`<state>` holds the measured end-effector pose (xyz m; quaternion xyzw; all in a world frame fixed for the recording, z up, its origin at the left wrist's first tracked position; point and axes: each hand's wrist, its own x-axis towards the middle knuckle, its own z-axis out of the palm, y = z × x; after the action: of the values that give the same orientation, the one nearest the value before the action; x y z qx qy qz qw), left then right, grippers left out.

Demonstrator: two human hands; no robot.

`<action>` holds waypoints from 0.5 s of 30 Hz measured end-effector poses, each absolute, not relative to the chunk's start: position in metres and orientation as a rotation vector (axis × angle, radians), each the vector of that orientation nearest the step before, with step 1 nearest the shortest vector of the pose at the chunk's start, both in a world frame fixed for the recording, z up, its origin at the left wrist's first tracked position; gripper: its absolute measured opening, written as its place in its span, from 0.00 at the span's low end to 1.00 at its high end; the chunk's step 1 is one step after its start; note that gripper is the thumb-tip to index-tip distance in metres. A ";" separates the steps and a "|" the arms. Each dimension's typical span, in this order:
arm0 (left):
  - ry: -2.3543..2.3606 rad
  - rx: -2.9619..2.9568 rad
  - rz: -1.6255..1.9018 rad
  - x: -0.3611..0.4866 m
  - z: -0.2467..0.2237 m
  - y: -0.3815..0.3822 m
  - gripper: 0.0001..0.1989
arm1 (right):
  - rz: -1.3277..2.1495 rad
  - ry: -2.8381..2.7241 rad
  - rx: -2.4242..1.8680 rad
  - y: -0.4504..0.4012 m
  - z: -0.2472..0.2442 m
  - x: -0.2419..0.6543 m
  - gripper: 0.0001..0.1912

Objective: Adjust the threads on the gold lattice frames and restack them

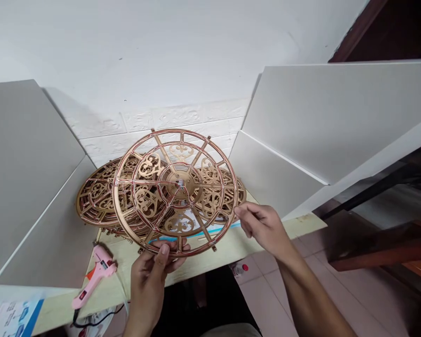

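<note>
A large round gold-brown lattice frame [174, 189], like a wheel with rings, spokes and scrolls, is tilted up in front of me. Reddish wires or lines run along its rings and spokes to a small square part at the hub. My left hand [154, 271] is closed on its bottom rim, thumb in front and fingers behind. At the lower right rim, my right hand [261, 224] pinches with thumb and forefinger; the exact contact is too small to see clearly. Stacks of similar frames lie behind, one to the left [98, 192] and another partly hidden at right.
A pink glue gun [98, 271] with a cord lies on the pale wooden table [203, 267], left of my hand. Grey-white panels stand at left [24, 187] and right [323, 117]. A printed sheet [14, 316] is at lower left. A red-capped bottle [240, 268] stands below.
</note>
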<state>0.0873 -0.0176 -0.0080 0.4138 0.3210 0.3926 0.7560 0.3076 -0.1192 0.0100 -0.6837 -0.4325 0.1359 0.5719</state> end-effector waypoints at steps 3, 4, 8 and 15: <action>0.688 0.849 0.876 0.088 -0.005 -0.018 0.12 | 0.183 -1.052 -1.468 -0.122 0.006 0.307 0.19; 0.678 0.840 0.874 0.088 -0.005 -0.017 0.11 | 0.192 -1.037 -1.426 -0.122 0.004 0.308 0.19; 0.644 0.825 0.852 0.085 -0.010 -0.014 0.09 | 0.275 -0.908 -1.337 -0.118 -0.008 0.312 0.22; 0.633 0.806 0.839 0.084 -0.009 -0.012 0.09 | 0.527 -0.912 -1.367 -0.112 -0.022 0.312 0.21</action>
<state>0.0841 -0.0116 -0.0092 0.3741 0.2938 0.3893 0.7888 0.3124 -0.1116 -0.0219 -0.6018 -0.4013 0.2320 0.6504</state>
